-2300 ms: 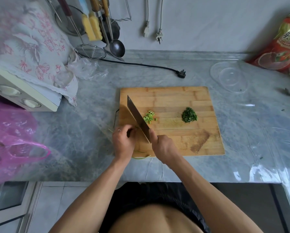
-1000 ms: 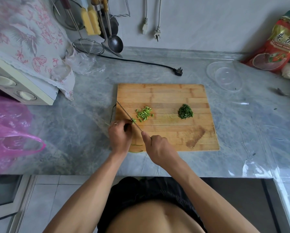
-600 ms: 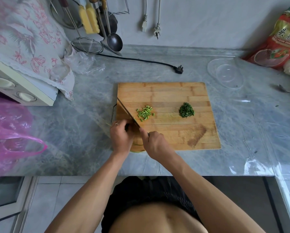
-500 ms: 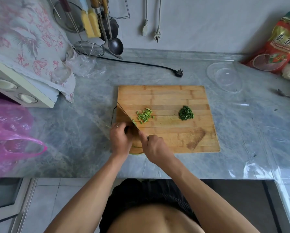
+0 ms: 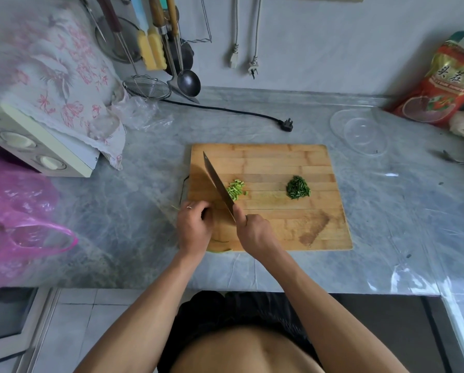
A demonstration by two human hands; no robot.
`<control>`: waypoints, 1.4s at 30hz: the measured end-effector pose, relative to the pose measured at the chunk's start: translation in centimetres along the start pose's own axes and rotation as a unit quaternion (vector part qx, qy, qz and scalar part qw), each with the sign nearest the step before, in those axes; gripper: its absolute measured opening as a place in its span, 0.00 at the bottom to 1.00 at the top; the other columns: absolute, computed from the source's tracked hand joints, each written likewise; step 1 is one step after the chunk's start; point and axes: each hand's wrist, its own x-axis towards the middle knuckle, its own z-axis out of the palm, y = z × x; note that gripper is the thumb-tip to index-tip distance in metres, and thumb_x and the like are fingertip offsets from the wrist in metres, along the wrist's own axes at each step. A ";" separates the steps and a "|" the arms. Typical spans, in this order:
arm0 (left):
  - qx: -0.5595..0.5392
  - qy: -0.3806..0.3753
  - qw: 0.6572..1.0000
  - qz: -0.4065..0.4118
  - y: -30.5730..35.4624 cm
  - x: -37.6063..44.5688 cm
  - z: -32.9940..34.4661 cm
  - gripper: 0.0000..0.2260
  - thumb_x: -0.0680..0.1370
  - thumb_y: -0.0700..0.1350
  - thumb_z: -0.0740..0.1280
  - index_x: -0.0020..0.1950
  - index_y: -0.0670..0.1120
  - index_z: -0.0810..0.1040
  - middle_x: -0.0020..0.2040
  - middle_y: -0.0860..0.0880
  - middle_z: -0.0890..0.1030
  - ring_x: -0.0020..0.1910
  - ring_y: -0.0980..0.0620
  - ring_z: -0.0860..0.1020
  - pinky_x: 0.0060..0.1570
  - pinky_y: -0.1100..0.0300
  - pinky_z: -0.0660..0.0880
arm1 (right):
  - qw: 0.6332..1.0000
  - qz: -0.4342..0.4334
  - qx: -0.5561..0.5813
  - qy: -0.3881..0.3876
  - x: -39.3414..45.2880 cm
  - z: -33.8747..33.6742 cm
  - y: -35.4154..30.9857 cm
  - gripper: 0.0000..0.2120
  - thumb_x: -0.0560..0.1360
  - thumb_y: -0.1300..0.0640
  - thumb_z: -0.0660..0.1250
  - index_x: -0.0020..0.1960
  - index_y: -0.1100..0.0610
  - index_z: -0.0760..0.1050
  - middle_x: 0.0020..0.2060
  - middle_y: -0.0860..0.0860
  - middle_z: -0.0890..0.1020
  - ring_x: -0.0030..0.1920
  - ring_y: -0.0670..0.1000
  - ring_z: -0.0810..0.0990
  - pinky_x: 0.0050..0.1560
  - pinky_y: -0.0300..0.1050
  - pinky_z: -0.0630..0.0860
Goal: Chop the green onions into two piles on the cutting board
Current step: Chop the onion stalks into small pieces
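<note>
Two piles (image 5: 298,187) beyond our fingers; right hand (image 5: 255,232) grips knife (image 5: 218,184), left hand (image 5: 194,227) pinches remaining stalk, mostly hidden.

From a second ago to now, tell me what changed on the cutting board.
The knife has come up: a second ago its blade lay low against the board, now it is raised and tilted beside the light green pile. The right hand grips its handle throughout. The left hand stays curled at the cutting board's left edge. The dark green pile has not moved.
</note>
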 end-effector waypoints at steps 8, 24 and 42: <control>0.062 -0.044 0.992 0.102 -0.5 -0.3 -0.7 0.11 0.70 0.36 0.62 0.44 0.42 0.83 0.38 0.47 0.83 0.40 0.43 0.78 0.41 0.54 0.75 | 0.999 -0.023 0.013 -0.021 -1.8 -0.7 0.7 0.27 0.79 0.36 0.47 0.35 0.55 0.67 0.28 0.51 0.70 0.28 0.47 0.66 0.30 0.37 0.63; -0.021 -0.002 1.000 -0.011 -1.3 0.3 -0.3 0.04 0.73 0.37 0.73 0.47 0.44 0.86 0.41 0.48 0.85 0.41 0.47 0.80 0.45 0.51 0.77 | 0.997 -0.073 0.025 0.005 -3.6 -1.5 1.3 0.28 0.81 0.40 0.52 0.31 0.60 0.61 0.25 0.54 0.67 0.26 0.51 0.63 0.29 0.46 0.60; -0.044 0.034 0.998 -0.020 -0.3 -0.2 0.0 0.06 0.73 0.32 0.71 0.43 0.42 0.84 0.38 0.47 0.84 0.37 0.48 0.82 0.37 0.56 0.75 | 0.944 -0.268 -0.120 0.152 -1.2 0.8 3.5 0.29 0.75 0.74 0.42 0.74 0.73 0.37 0.20 0.52 0.66 0.25 0.50 0.51 0.26 0.38 0.49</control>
